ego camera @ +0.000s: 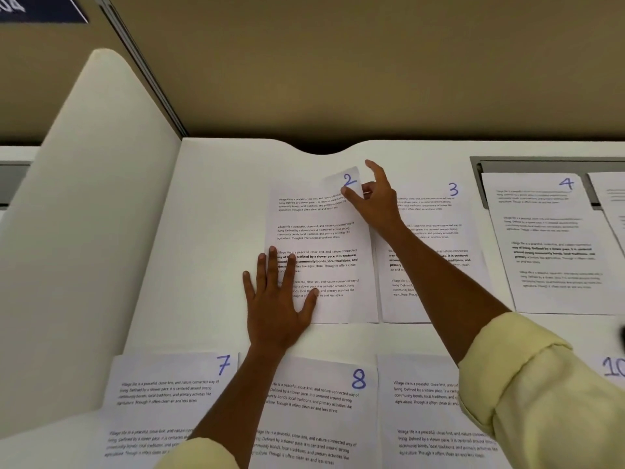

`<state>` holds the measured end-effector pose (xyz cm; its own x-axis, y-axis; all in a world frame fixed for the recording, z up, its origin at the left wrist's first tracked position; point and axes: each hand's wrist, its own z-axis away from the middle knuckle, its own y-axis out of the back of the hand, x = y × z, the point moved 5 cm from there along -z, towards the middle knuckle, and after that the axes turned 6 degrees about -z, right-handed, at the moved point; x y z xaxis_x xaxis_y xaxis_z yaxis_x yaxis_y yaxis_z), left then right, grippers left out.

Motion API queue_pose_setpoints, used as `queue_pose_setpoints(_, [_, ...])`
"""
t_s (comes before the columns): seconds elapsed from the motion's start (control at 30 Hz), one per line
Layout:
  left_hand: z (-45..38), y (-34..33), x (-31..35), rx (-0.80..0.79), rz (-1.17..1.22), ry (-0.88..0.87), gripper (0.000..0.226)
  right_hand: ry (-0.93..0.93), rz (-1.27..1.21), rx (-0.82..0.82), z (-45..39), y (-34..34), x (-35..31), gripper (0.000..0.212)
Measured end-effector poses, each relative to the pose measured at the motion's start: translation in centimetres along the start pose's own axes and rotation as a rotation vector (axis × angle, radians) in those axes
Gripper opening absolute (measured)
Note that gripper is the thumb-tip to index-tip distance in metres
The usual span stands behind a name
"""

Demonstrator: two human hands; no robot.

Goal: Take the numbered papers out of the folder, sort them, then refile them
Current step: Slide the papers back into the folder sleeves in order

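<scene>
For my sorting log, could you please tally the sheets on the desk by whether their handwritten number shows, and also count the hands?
Sheets with a readable number: 6 (2, 3, 4, 7, 8, 10)
Sheets with number hidden or cut off: 2 ()
Hands: 2 (left, right)
Total: 10

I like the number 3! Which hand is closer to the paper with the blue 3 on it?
Right. The right hand hovers over the left edge of the white printed sheet with a handwritten blue 3, pinching the neighbouring sheet 2. The left hand presses flat on sheet 2's lower left, farther away.
</scene>
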<state>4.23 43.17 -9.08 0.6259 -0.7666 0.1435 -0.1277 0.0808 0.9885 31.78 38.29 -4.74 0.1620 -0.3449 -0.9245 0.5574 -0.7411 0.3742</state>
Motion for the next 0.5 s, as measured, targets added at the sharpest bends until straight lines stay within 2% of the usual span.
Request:
queue_pose_setpoints(0.1, [0.0, 0.0, 0.0, 0.001, 0.012, 0.002, 0.078, -0.086, -0.045, -0.05, 1.4, -0.2, 0.1, 0.072])
queue_pose_setpoints(0.23, [0.0, 0.0, 0.0, -0.008, 0.028, 0.003, 0.079, -0.148, 0.005, -0.107, 3.7, -0.3, 0.9, 0.041])
queue_pose_setpoints(0.37, [0.0, 0.0, 0.0, -0.026, 0.019, 0.005, 0.079, -0.224, 0.126, -0.127, 5.7, -0.2, 2.1, 0.052])
queue_pose_setpoints(0.5, [0.0, 0.2, 0.0, -0.052, 0.034, -0.01, 0.082, -0.239, 0.145, -0.189, 8.3, -0.1, 1.8, 0.044])
